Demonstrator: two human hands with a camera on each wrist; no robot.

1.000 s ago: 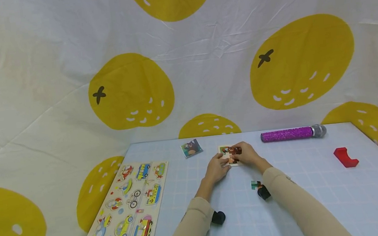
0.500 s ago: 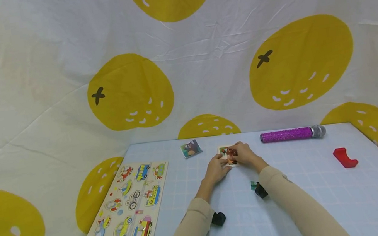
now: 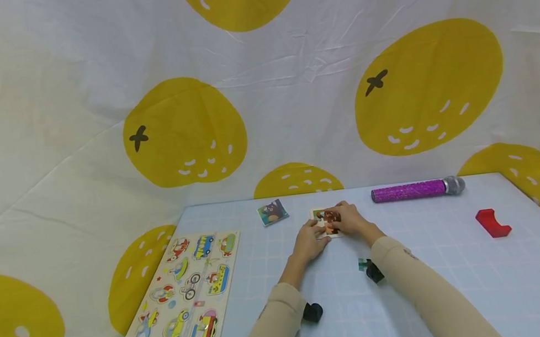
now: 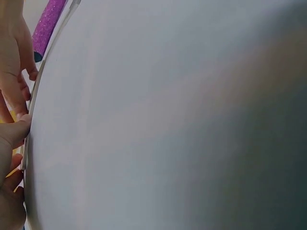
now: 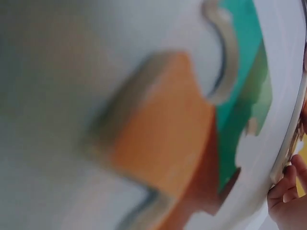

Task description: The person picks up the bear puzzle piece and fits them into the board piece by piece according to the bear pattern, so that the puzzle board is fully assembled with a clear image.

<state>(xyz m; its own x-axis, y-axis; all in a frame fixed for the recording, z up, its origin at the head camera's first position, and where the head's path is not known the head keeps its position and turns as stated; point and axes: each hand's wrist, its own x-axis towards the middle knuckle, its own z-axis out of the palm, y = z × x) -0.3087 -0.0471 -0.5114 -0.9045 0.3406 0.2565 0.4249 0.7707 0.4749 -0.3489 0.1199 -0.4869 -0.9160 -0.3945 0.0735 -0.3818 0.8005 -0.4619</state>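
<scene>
Near the middle of the table lies a small jigsaw puzzle board (image 3: 319,214) with a pale rim and a brown animal picture. My left hand (image 3: 310,240) holds its near-left edge, fingers and thumb spread along it. From the right, my right hand (image 3: 353,219) pinches a brown jigsaw piece (image 3: 332,218) on the board, thumb and forefinger on it; the hand hides part of the picture. Below my right wrist a loose green and orange jigsaw piece (image 5: 163,129) lies on the table, large and blurred in the right wrist view. The left wrist view catches both hands only at its left edge.
To the left is a wooden peg puzzle board (image 3: 180,295) with vehicle shapes. A small bear picture puzzle (image 3: 273,212) lies at the back. A purple glittery microphone (image 3: 417,190) lies at the back right, with a red notched block (image 3: 493,223) nearer. A patterned cloth (image 3: 293,104) hangs behind.
My right hand has shifted slightly on the board, with the brown jigsaw piece still under its fingers. My left hand keeps its place at the board's edge.
</scene>
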